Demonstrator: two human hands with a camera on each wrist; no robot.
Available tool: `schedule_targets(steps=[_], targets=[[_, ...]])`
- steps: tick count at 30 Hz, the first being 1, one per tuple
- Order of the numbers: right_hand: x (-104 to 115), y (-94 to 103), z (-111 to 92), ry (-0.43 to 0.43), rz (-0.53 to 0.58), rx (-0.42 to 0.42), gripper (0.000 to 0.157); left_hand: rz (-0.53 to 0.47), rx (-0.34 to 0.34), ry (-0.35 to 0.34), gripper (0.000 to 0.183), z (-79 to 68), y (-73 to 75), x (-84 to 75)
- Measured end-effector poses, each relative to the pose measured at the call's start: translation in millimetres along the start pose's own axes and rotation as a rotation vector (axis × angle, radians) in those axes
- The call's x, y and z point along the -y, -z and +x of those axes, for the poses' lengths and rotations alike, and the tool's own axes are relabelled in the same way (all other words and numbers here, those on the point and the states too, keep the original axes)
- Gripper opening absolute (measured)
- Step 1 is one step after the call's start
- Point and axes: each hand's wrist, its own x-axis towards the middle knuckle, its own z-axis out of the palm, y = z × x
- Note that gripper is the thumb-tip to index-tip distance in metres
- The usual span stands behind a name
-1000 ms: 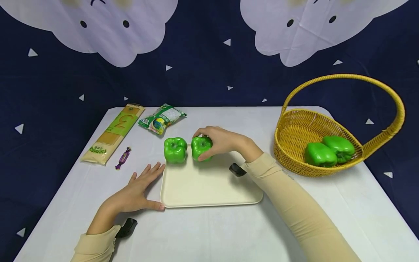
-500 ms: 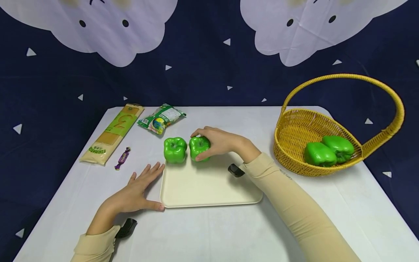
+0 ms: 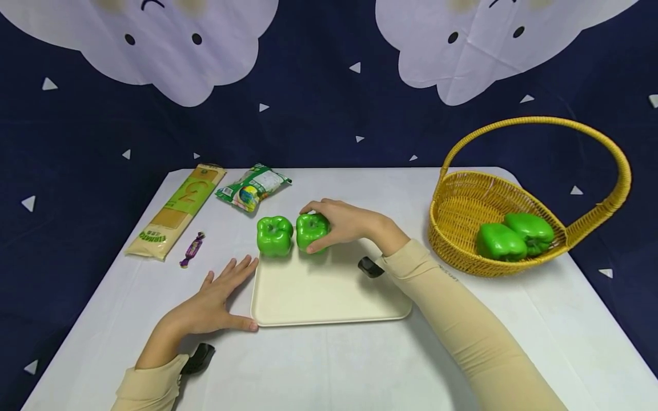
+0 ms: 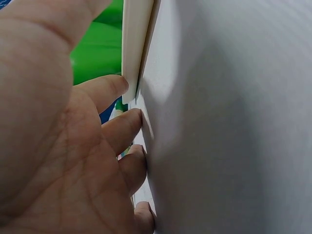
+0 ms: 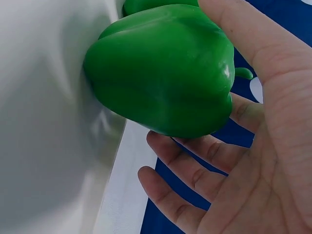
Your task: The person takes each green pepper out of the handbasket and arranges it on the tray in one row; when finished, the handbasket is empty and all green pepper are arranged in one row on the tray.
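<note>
My right hand point(image 3: 345, 224) holds a glossy green bell pepper point(image 3: 311, 230) at the far side of a cream tray point(image 3: 329, 291), thumb on the near side and fingers behind. In the right wrist view this bell pepper point(image 5: 161, 73) stands on the tray, stem toward the palm. A second green bell pepper point(image 3: 275, 236) stands just left of it, at the tray's far left corner. My left hand point(image 3: 208, 302) lies spread beside the tray's left edge, thumb at the near corner. Its index fingertip meets the tray rim point(image 4: 134, 44) in the left wrist view.
A yellow wicker basket point(image 3: 462, 202) with a tall handle stands at the right, with two green bell peppers point(image 3: 514, 237) inside. At the back left lie a noodle packet point(image 3: 177, 212), a green snack bag point(image 3: 254, 187) and a purple wrapped candy point(image 3: 192, 249).
My right hand has shifted the bell pepper slightly left, closer to the other one. The left hand has stayed in place.
</note>
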Motion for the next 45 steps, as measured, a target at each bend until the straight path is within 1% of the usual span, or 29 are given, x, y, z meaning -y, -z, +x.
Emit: schedule_targets(steps=[5, 11, 16, 20, 23, 26, 33, 36, 38, 41, 45], targets=[[-2, 0.6, -3, -0.005, 0.008, -0.001, 0.092, 0.0, 0.001, -0.005, 0.131, 0.5, -0.5, -0.6], [-1, 5.0, -8, -0.016, 0.041, 0.009, 0.093, -0.004, 0.002, -0.006, 0.131, -0.9, -0.1, -1.7], [-2, 12.2, -16, -0.019, 0.058, 0.012, 0.089, -0.01, 0.001, -0.005, 0.131, -2.9, -1.0, 0.4], [-7, 21.8, -28, -0.033, 0.069, -0.002, 0.084, -0.013, 0.001, -0.004, 0.132, -3.5, -1.1, 1.2], [-13, 30.9, -41, -0.056, 0.064, -0.019, 0.08, -0.012, -0.003, -0.005, 0.132, -3.5, -0.6, 1.1], [-18, 41.0, -57, -0.082, 0.032, -0.04, 0.077, -0.01, -0.003, -0.006, 0.132, -3.6, -0.1, 0.9], [-35, 65.7, -100, -0.111, -0.039, -0.07, 0.061, -0.006, 0.003, -0.005, 0.132, -3.3, 0.3, -1.0], [-44, 76.9, -121, -0.15, -0.048, -0.095, 0.056, -0.011, 0.006, -0.008, 0.132, -3.0, 0.7, -2.1], [-48, 83.7, -135, -0.187, -0.041, -0.104, 0.051, -0.01, 0.007, -0.009, 0.131, -2.8, 1.0, -2.5], [-57, 91.9, -155, -0.215, -0.031, -0.117, 0.042, -0.009, 0.008, -0.011, 0.131, -2.0, 1.3, -2.4], [-73, 99.4, -181, -0.218, -0.025, -0.139, 0.045, -0.006, 0.008, -0.016, 0.131, -0.6, 1.1, -1.8]])
